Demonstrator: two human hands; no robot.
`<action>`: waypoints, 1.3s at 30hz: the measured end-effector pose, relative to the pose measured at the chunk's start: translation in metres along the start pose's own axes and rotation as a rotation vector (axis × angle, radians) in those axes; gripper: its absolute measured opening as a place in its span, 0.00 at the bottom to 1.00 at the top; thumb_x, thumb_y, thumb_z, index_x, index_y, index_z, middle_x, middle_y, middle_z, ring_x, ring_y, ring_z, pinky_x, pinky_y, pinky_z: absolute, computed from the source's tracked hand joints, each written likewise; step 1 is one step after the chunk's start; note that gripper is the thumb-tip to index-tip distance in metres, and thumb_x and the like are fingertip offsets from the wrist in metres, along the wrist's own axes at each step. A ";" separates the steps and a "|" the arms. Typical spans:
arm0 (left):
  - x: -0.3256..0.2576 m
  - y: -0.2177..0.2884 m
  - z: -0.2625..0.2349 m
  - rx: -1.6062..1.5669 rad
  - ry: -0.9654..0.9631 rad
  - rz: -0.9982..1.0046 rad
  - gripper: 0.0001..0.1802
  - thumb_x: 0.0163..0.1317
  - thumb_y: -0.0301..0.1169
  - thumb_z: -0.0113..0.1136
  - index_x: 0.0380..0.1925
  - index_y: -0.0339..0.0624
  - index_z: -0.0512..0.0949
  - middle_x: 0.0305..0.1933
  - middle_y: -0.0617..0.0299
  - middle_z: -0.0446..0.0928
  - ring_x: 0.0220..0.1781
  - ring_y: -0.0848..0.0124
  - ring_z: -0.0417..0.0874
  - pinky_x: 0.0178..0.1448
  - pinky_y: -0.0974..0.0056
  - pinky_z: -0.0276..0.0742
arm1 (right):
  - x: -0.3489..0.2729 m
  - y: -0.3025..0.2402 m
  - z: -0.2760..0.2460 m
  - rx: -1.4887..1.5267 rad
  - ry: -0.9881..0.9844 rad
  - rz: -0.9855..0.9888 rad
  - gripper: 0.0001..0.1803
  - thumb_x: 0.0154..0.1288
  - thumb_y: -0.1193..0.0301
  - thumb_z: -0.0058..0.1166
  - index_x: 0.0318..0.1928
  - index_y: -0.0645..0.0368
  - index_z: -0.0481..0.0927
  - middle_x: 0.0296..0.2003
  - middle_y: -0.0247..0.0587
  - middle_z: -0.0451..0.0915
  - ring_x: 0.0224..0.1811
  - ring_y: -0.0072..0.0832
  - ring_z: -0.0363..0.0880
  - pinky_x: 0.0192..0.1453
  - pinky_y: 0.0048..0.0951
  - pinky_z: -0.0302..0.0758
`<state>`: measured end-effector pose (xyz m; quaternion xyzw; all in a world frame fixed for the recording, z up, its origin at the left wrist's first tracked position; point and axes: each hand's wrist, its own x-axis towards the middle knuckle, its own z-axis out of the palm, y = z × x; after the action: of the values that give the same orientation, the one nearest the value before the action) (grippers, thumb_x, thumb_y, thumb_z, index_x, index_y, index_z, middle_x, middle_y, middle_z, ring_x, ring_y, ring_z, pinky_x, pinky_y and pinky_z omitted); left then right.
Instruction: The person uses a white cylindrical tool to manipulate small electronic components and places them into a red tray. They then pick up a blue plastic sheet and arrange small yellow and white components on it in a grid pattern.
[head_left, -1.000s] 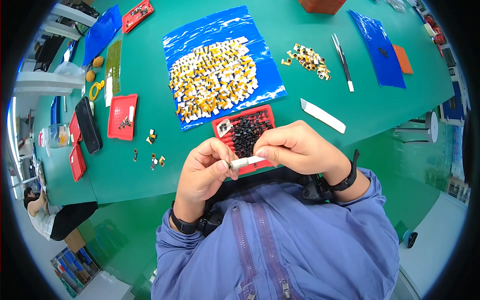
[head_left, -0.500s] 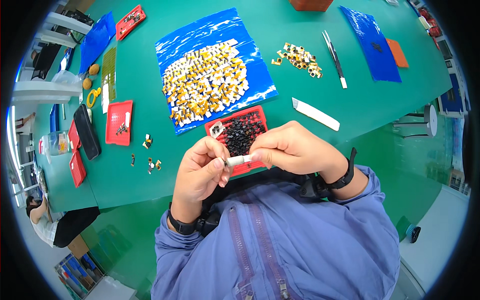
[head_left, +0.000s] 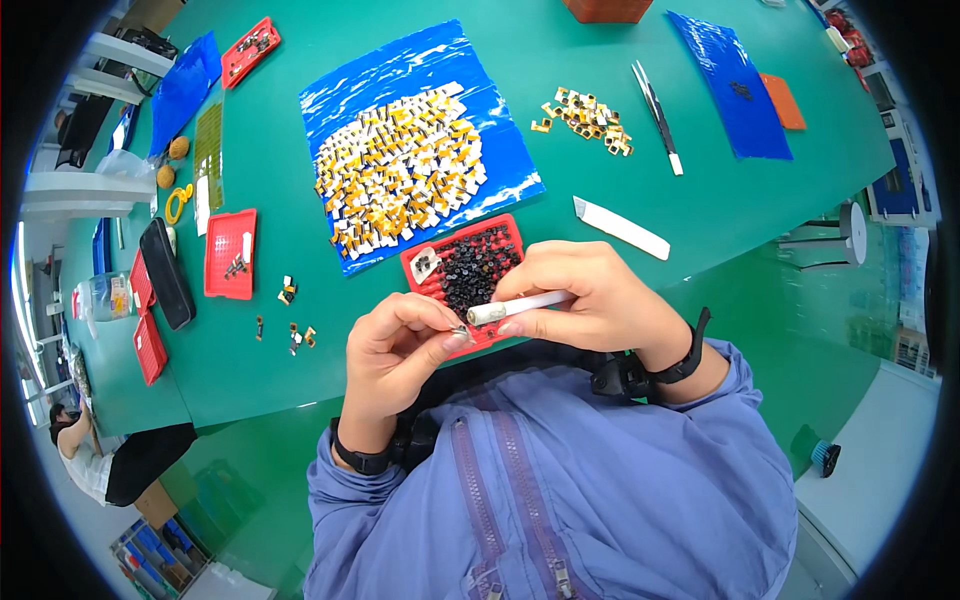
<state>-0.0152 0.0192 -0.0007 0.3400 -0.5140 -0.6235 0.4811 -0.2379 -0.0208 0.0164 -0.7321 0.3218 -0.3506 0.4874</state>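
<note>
My right hand (head_left: 600, 300) is closed around a slim white stick (head_left: 541, 302) with a thicker, greyish end that points toward my left hand. Between thumb and forefinger, my left hand (head_left: 393, 352) pinches a tiny part (head_left: 460, 331), dark and shiny, too small to name. A short gap separates the stick's end from those fingertips. Just beyond both hands is a red tray (head_left: 412, 266) of small black parts (head_left: 478, 268), its near edge partly covered by the fingers. A scrap of white material (head_left: 425, 262) with a few dark pieces lies at its left.
A blue sheet (head_left: 385, 70) bears a heap of white-and-yellow small parts (head_left: 400, 175). Right of it lie golden frame-shaped pieces (head_left: 590, 118), tweezers (head_left: 657, 118) and a white-handled cutter (head_left: 625, 228). At left are a red tray (head_left: 230, 275), a black case (head_left: 167, 272) and yellow scissors (head_left: 178, 203).
The white stick has drawn back from my left fingertips, and its greyish end now shows clear of them. My right hand has turned it slightly. The whole view has shifted a little.
</note>
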 end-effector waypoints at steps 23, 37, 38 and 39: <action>-0.001 -0.006 0.002 -0.055 -0.075 -0.072 0.06 0.55 0.15 0.61 0.33 0.31 0.75 0.34 0.56 0.78 0.35 0.71 0.82 0.38 0.70 0.79 | 0.009 0.001 0.014 0.316 -0.325 0.208 0.08 0.63 0.69 0.50 0.30 0.59 0.78 0.18 0.27 0.70 0.20 0.13 0.62 0.23 0.22 0.60; 0.002 -0.002 -0.001 0.278 0.044 0.053 0.07 0.52 0.14 0.61 0.30 0.34 0.76 0.33 0.57 0.80 0.34 0.71 0.82 0.38 0.69 0.79 | 0.007 0.002 0.010 -0.257 -0.006 0.043 0.05 0.53 0.73 0.53 0.31 0.59 0.76 0.21 0.43 0.76 0.21 0.39 0.76 0.25 0.37 0.71; 0.003 -0.002 -0.002 0.387 0.041 0.123 0.07 0.51 0.14 0.61 0.29 0.34 0.76 0.33 0.56 0.80 0.34 0.69 0.83 0.38 0.69 0.79 | 0.005 0.003 0.009 -0.298 0.021 0.054 0.06 0.53 0.75 0.54 0.33 0.59 0.77 0.22 0.43 0.77 0.21 0.37 0.77 0.24 0.35 0.72; 0.003 -0.001 -0.002 0.501 0.039 0.186 0.07 0.49 0.14 0.61 0.28 0.35 0.77 0.33 0.55 0.80 0.34 0.68 0.83 0.37 0.68 0.79 | 0.003 0.005 0.009 -0.339 0.047 0.066 0.08 0.52 0.76 0.55 0.35 0.60 0.78 0.23 0.43 0.77 0.21 0.35 0.78 0.24 0.33 0.72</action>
<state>-0.0142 0.0160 -0.0017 0.4118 -0.6721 -0.4232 0.4467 -0.2293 -0.0207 0.0093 -0.7844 0.4115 -0.2921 0.3606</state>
